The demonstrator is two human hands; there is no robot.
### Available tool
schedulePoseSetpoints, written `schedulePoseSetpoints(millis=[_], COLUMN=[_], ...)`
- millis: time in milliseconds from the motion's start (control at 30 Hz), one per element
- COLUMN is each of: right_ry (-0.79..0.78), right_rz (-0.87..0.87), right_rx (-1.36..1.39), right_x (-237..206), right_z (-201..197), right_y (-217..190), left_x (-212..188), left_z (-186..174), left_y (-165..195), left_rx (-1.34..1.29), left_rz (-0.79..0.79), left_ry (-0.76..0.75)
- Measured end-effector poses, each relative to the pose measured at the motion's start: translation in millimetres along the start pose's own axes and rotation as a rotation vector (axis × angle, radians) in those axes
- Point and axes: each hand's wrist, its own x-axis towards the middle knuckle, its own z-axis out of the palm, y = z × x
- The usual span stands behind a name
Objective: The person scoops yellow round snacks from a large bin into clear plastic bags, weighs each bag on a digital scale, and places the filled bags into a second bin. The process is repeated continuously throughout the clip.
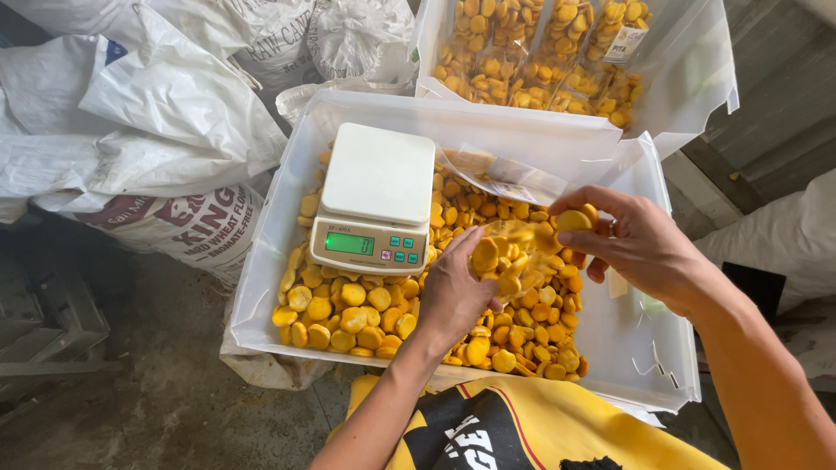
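Overhead, white woven sacks [131,104] slump at the left, one with red block lettering on its front. Top centre, a knotted clear bag [361,35] sits among them. A second lined tray [688,78] at the top right holds sealed clear packs [540,52] of yellow biscuits, one with a small white label.

Near tray [270,252]: white, plastic-lined, filled with round, flat, yellow-orange biscuits [348,318], matte and slightly domed. A white scale [376,196] with a green display and small coloured buttons rests on the biscuits at the tray's left half. Behind it, one filled pack [501,178] with a pale label lies against the liner.

Left hand [453,292]: fingers curled around a thin clear pouch [514,257], gripping it at the mouth; pouch part-filled, hanging just above the biscuit heap. Right hand [640,244]: thumb and fingers pinching a single biscuit [573,220] just beside the pouch's opening. Yellow garment [531,426] with black print at the bottom edge.
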Motion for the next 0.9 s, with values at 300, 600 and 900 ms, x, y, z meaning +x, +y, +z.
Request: schedulePoseSetpoints(millis=[300, 600, 900], right_ry=[0.250, 0.124, 0.546], right_rz=[-0.049, -0.536, -0.576], right_rx=[-0.346, -0.386, -0.276], right_x=[3, 29, 30], right_z=[1, 54, 63], right_y=[57, 63, 77], left_x=[5, 52, 82], left_z=[3, -5, 12], left_y=[-19, 10, 15], left_rx=[0.081, 0.254, 0.330], left_rz=[0.041, 0.043, 0.526], left_ry=[0.003, -0.004, 0.221])
